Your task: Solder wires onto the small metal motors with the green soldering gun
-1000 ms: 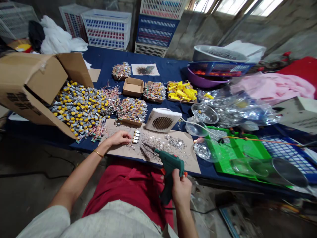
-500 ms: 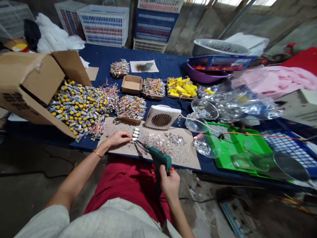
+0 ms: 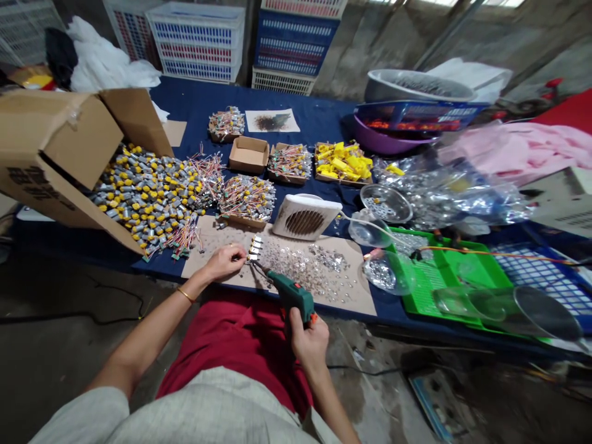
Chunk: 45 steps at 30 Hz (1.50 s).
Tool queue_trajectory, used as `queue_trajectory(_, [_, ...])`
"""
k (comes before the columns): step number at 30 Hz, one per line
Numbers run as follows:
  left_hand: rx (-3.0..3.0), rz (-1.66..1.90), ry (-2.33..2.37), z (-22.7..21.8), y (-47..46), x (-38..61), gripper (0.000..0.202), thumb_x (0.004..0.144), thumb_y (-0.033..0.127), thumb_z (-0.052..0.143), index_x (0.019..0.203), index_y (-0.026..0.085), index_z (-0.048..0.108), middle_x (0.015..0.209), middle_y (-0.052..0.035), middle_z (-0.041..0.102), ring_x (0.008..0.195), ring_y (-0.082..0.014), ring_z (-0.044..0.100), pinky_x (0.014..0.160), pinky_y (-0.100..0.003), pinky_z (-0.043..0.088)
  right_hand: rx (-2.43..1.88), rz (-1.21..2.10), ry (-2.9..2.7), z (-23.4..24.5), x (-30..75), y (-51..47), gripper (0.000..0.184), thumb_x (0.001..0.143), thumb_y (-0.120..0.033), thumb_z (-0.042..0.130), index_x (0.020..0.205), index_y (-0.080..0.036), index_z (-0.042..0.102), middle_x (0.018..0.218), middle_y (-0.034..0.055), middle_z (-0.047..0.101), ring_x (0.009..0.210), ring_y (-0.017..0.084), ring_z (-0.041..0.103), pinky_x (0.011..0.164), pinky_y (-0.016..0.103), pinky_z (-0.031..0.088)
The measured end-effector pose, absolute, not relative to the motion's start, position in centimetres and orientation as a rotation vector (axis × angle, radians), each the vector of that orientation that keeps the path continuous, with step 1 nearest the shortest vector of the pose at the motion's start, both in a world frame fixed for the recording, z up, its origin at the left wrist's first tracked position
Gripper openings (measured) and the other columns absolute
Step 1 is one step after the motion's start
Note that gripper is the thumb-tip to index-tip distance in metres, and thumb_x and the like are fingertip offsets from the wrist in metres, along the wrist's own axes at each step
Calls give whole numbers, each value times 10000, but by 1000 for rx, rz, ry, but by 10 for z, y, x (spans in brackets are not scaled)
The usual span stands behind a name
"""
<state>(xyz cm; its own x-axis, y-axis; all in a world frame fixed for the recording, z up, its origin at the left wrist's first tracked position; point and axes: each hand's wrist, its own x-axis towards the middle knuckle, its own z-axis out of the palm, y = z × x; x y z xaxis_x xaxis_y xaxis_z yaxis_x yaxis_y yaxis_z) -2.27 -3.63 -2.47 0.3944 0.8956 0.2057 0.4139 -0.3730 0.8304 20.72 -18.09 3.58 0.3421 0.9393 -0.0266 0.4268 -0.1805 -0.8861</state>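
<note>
Steady the gun (image 3: 296,296) by the parts (image 3: 254,250) near the worktop's front edge (image 3: 391,308), right hand (image 3: 309,339) wrapped round it, left hand (image 3: 225,262) curled, hold unclear.

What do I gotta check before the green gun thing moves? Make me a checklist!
1. Right hand has a grip on the green gun: ok.
2. Nozzle points toward the near end of the row of small parts: ok.
3. Left hand well away from the nozzle: not ok, its fingertips are close to the tip.
4. Row of small parts lies on the cardboard sheet: ok.
5. Left hand holds a part firmly: cannot tell, its fingers hide what is between them.
6. Nozzle is cool: cannot tell, heat does not show here.
</note>
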Motion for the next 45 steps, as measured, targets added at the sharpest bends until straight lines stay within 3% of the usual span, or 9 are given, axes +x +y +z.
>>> queue_trajectory(22, [1974,870,1133,-30,-37,-23,81,781,146,557,762,165,634,880,-45,672,843,-140,603,798,-246,451,-1737,718,-1361,39,204,-177,379,788,-537,582,712,-181,687,547,50,612,644,231,627,544,266,474])
queue_trajectory(29, [1993,866,1133,-31,-36,-23,89,778,143,551,764,162,637,867,-43,674,831,-136,600,786,-237,448,-1496,546,-1744,47,202,-175,257,875,-377,551,936,-179,702,853,101,710,797,234,677,755,325,537])
queue_trajectory(35, [1988,884,1145,-31,-38,-22,93,779,144,548,757,169,636,865,-30,670,827,-134,598,782,-237,447,-1367,461,-1911,67,184,-168,340,897,-324,572,1200,-178,617,1049,115,701,959,233,676,847,335,543])
queue_trajectory(39, [1982,893,1152,-33,-38,-22,97,784,149,544,755,171,634,851,-29,666,812,-135,598,771,-239,454,-1413,460,-1864,77,182,-167,310,914,-341,558,1161,-174,644,1022,113,715,930,236,684,832,329,539])
queue_trajectory(45, [1991,914,1137,-33,-36,-22,92,781,146,549,751,169,632,838,-30,664,804,-134,597,764,-239,458,-1547,367,-1682,66,205,-182,297,906,-395,547,923,-151,715,764,76,713,679,199,669,679,271,517])
